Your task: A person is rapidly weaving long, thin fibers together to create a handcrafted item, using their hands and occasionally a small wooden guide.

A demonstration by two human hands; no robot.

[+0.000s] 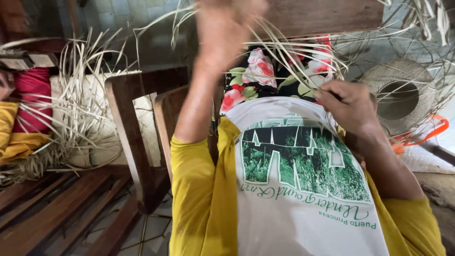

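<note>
Inspector: Left hand [227, 28] raised, blurred, grip on the straw strips [294, 57] cannot be told; right hand [348, 102] pinches strips at chest height

Weaver: Risk?

Inspector: Taut strips may snap or slip

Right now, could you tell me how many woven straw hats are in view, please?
1. A woven straw hat lies at the right, beyond the right hand, with loose strands over it. The straw pile at left could hide others.
</note>
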